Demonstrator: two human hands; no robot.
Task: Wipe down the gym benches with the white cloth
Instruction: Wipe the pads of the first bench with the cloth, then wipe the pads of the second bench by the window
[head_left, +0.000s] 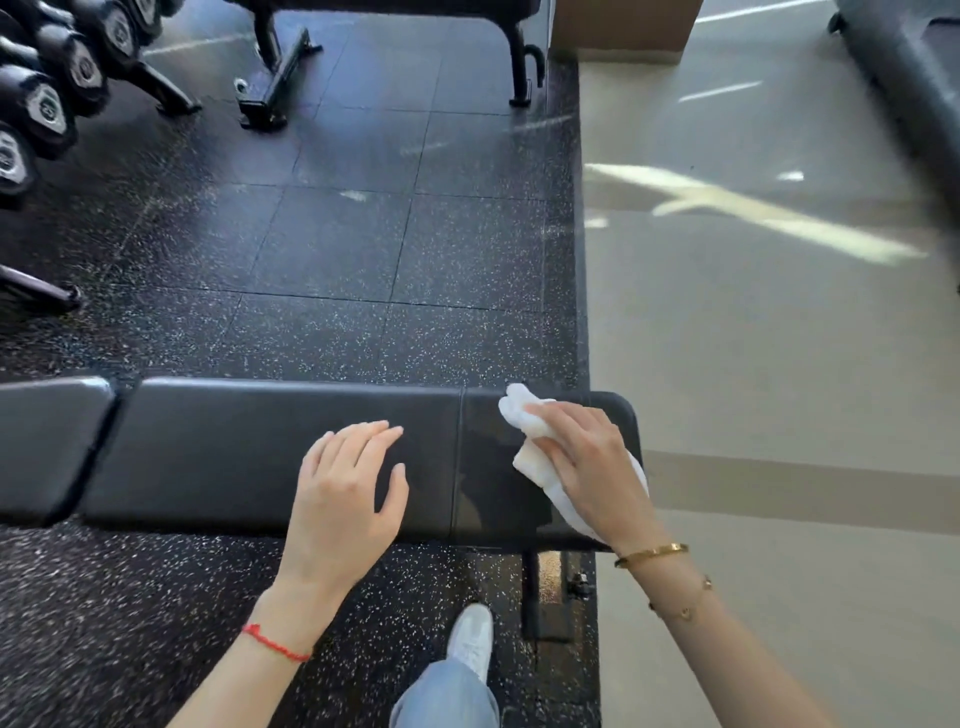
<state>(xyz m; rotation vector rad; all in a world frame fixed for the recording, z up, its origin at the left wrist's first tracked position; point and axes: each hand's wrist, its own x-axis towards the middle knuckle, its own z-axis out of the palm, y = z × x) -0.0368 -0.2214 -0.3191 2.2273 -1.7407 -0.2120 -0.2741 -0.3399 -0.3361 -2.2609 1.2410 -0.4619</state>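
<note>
Head view, looking down across a long black padded vinyl gym bench (260, 447) that runs from side to side. The right hand (587, 462) lies on a crumpled white cloth (524, 415) at the rounded end of the pad; the fingers are only slightly bent over it, pressing it flat to the vinyl, and the cloth bunches out beyond the fingertips and trails back under the palm toward the near edge. Whether the thumb pinches a fold cannot be told. The left hand (348, 488), just beside the right and on the other side of a stitched seam (460, 457), is open with straight, spread fingers over the pad and holds nothing; it appears to rest there as a brace, though contact is not certain. Beyond the hands lie speckled black rubber floor tiles (322, 249), and farther off a second black bench frame (291, 62) and a rack of black dumbbells (47, 104).

Likely risks: with so loose a hold, the cloth may slide off the pad's end or near edge during a stroke, since part of it already hangs close to the rim. A bunched cloth also wipes a narrow track, so strips of pad and the seam may be missed. The bracing hand may re-mark a wiped surface.
</note>
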